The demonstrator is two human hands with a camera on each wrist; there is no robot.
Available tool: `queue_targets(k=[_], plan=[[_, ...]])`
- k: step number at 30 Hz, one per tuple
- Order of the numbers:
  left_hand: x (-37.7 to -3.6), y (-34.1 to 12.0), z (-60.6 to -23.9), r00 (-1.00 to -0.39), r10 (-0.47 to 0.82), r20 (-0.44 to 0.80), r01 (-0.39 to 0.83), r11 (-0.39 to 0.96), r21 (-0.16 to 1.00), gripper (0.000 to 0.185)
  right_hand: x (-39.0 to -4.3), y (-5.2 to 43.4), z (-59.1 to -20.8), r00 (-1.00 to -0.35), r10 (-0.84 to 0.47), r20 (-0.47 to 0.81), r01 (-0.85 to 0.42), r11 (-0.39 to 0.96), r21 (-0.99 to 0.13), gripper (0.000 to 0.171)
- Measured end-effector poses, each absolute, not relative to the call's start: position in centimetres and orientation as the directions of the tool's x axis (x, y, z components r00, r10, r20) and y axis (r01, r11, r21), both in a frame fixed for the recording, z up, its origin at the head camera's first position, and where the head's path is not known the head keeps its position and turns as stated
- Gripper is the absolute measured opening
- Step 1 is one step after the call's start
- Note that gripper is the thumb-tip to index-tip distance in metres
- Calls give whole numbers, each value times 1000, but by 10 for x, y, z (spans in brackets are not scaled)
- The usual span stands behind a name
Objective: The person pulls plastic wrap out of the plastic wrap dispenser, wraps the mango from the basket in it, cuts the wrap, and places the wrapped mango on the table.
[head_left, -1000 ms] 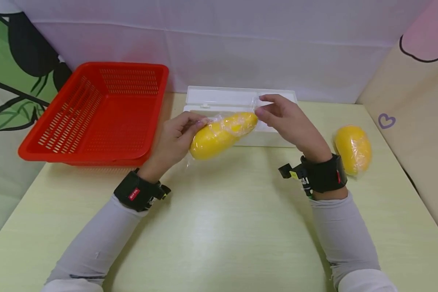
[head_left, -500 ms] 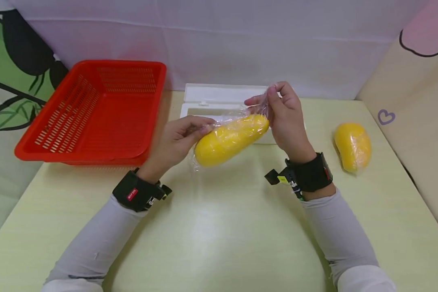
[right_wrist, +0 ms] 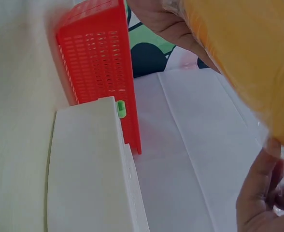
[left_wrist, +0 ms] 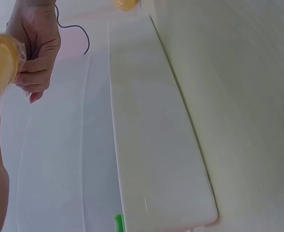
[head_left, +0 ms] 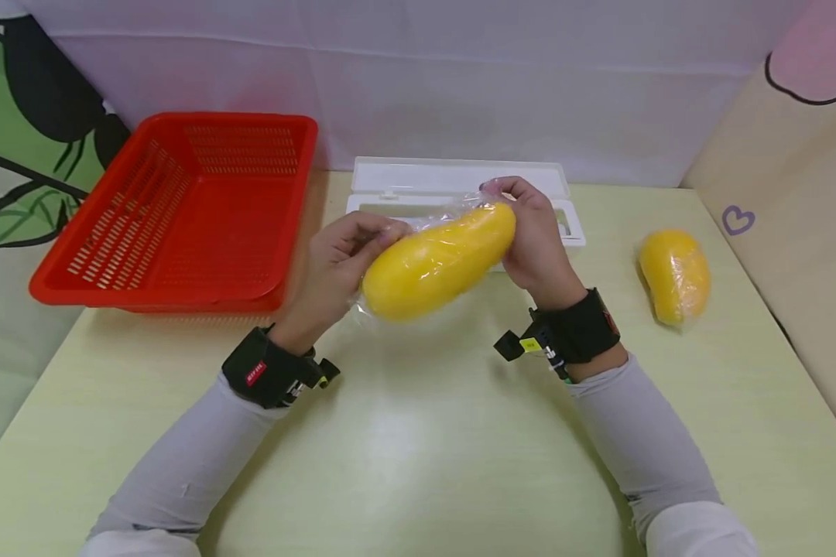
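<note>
Left hand [head_left: 340,259]: grips the near end of the wrapped yellow fruit [head_left: 437,261].
Right hand [head_left: 529,232]: grips its far end.
Fruit: held above the surface [head_left: 418,433], just before the white box [head_left: 460,182].

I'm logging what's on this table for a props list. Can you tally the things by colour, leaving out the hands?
Yellow: 2, the wrapped yellow piece held between the left hand and right hand, and the second yellow piece lying on the table.
Red: 1, the basket.
White: 1, the open box.
Total: 4.
</note>
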State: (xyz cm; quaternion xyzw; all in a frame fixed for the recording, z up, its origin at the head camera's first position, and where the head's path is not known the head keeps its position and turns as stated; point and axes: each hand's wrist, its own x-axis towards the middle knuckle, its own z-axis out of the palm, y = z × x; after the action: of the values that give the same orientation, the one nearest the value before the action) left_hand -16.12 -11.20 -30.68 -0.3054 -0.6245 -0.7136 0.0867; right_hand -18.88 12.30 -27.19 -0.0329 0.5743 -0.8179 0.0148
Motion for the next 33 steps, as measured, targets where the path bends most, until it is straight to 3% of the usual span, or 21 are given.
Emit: queue_targets(k=[7,13,18,21,26,29,33], plan=[[-162,-113,-306,-854,161,495,429,-320,844,22,-188,127,-276,-961,-272,52,-17,-128,-992,4],[-162,-113,-305,-873,107,475,409,-370,834,29,-188,131,-275,-929,-369,12,-29,38,-999,12],[-162,-113,-304,-885,92,457,380,-426,821,18,-192,143,-272,-890,-446,-89,3,190,-982,19],[-163,-113,-304,-876,102,472,381,-456,805,8,-196,161,-265,-887,-454,-84,-12,204,-979,21],[-166,-113,-305,-870,122,478,380,-451,807,14,-195,188,-251,-914,-407,-4,-48,118,-992,35],[-165,-114,-306,-881,135,454,361,-429,828,10,-190,192,-244,-919,-385,85,-129,91,-987,36],[-164,-116,-306,-894,144,424,336,-410,848,19,-180,181,-238,-922,-329,207,-257,119,-959,29]])
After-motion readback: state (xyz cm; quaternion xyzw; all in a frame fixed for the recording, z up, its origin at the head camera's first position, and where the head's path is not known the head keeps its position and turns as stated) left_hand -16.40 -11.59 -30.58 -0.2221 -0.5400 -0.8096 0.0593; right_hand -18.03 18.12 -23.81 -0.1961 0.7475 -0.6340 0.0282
